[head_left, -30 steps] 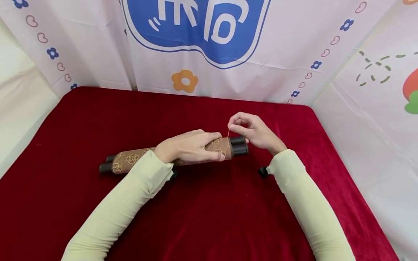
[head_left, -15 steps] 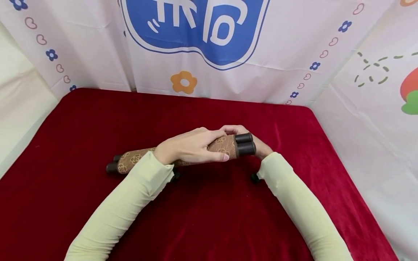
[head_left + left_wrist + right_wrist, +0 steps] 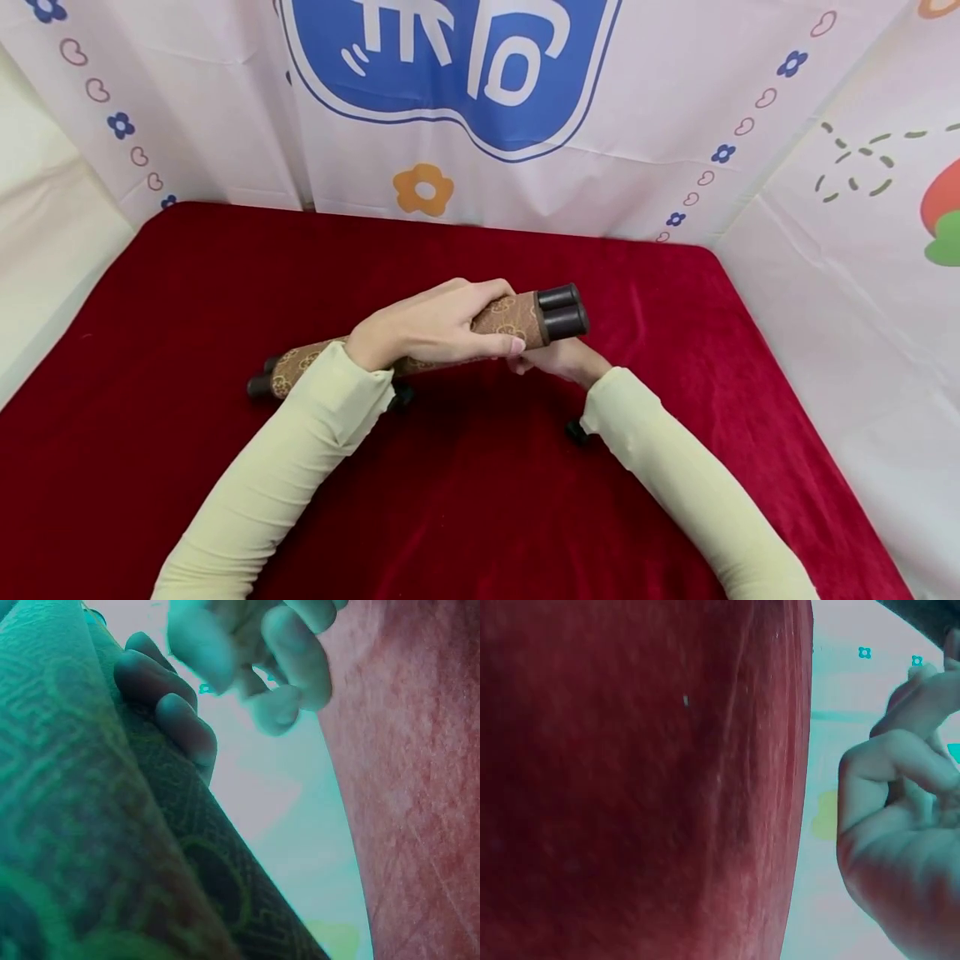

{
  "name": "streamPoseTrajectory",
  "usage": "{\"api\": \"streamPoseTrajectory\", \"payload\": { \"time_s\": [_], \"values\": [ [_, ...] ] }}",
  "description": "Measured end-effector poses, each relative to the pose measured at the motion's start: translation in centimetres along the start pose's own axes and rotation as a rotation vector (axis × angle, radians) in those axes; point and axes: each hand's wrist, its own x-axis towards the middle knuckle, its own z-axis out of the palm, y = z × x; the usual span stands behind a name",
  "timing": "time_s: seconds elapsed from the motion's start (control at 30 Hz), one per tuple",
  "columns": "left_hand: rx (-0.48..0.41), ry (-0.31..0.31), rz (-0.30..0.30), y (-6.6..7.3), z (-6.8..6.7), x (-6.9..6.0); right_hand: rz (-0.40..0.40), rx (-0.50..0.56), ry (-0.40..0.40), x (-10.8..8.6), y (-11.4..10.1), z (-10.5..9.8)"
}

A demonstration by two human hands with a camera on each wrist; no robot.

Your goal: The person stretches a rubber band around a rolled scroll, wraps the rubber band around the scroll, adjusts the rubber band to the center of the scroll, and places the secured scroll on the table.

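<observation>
A rolled scroll (image 3: 512, 321) in brown patterned brocade has paired black knobs at both ends. My left hand (image 3: 431, 323) grips it from above near its right half, thumb on the near side and fingers over the far side. In the left wrist view, its fingertips (image 3: 184, 727) curl round the brocade (image 3: 67, 787). Beneath the scroll's raised right end is my right hand (image 3: 558, 360), partly hidden by the scroll. Both wrist views show the right hand's fingers (image 3: 885, 776) curled, thumb and fingertips close together. The thin cord they pinched earlier is too fine or hidden to make out there.
Dark red cloth (image 3: 465, 500) covers the table. White printed curtains (image 3: 637, 150) stand behind and along both sides. A small black wrist fitting (image 3: 577, 431) shows under the right sleeve, and another (image 3: 401, 396) under the left.
My right hand, pinching a thin cord above the scroll's right end, has passed behind it and come underneath towards me. The scroll's right end has risen, and the scroll has shifted slightly right.
</observation>
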Motion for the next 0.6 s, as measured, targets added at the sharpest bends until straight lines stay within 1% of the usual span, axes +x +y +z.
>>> {"api": "streamPoseTrajectory", "payload": {
  "time_s": [0.1, 0.27, 0.33, 0.43, 0.47, 0.53, 0.6],
  "values": [
    [0.007, 0.016, -0.016, 0.1, -0.1, 0.0, 0.023, 0.06, 0.027, -0.1, -0.2, 0.3],
    [0.014, 0.032, -0.03, 0.1, -0.3, 0.0, -0.046, 0.128, -0.019, -0.7, 0.0, 0.4],
    [0.023, 0.033, -0.037, 0.1, -0.4, 0.1, -0.054, 0.139, -0.032, -1.0, 0.1, 0.2],
    [0.023, 0.027, -0.047, 0.0, -0.6, 0.1, 0.0, 0.123, -0.014, -1.8, 0.2, -0.4],
    [0.023, 0.026, -0.049, -0.1, -0.7, 0.1, 0.028, 0.114, -0.003, -2.1, 0.3, -0.6],
    [0.02, 0.027, -0.053, -0.2, -0.8, 0.1, 0.079, 0.1, 0.029, -2.6, 0.4, -1.1],
    [0.019, 0.029, -0.06, -0.3, -1.0, 0.2, 0.107, 0.097, 0.067, -3.1, 0.4, -1.6]
  ]
}}
